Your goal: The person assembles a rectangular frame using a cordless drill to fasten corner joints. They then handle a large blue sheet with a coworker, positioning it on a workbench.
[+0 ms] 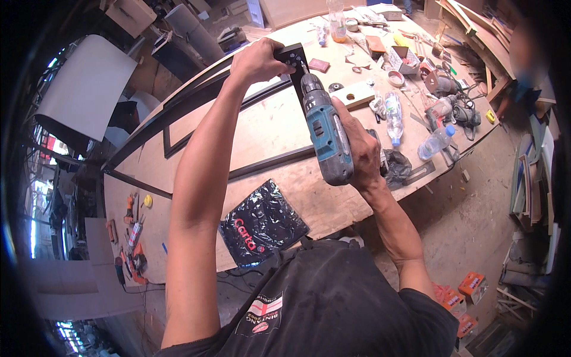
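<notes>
From where I stand, in the head view, the left hand (259,61) is clamped on the upper end of a black frame (169,119), at upper centre, thumb near a corner plate (292,58) that looks dotted with holes. The right hand's (361,143) grip is wrapped round the handle of a teal-and-black cordless drill (326,128) at centre, its bit (305,66) pointing up at that corner; whether metal bites yet I can't tell. To do this well, I'd keep the drill's body in line with the hole, press evenly, run it slowly, and hold those left fingers out of the bit's path, since a slip there could scratch the dark finish or nick a thumb. The frame's bars are slim, straight and matte, running to the left of the picture over a pale, dusty wooden surface (327,205). Just below the middle lies a crinkled, glossy black plastic bag (262,223), all sharp highlights. Toward the right, a clear, ribbed bottle (394,116) and a squatter one (437,143) with a blue cap lie near corded power tools, hard-cased and scuffed.
</notes>
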Tool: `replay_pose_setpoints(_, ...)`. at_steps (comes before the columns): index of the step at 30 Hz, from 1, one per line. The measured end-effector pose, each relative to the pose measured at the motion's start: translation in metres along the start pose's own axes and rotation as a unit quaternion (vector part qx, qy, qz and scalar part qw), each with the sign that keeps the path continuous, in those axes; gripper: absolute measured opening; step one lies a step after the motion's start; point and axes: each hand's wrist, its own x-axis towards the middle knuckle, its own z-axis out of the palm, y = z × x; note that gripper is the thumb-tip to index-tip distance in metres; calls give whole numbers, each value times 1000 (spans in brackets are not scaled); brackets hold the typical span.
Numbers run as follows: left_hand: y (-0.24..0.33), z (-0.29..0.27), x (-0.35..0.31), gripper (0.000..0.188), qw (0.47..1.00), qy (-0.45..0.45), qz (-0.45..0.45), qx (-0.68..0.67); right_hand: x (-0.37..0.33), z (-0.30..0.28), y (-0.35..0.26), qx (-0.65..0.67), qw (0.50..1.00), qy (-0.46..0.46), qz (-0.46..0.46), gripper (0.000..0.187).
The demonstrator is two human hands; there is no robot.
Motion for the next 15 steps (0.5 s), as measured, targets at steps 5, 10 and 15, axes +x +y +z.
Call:
replay_pose_setpoints(5, -7, 5, 3, 36, 999, 34, 24, -1, 5, 5, -1, -4, 1000, -18, 24, 80)
replay_pose_setpoints(10, -6, 3, 3, 34, 1000, 25, 19, 1, 8, 6, -4, 7, 998, -37, 55, 78)
replay_pose_setpoints(15, -3, 4, 1, 28, 999, 29, 13, 14, 11, 7, -5, 8, 996, -50, 74, 78)
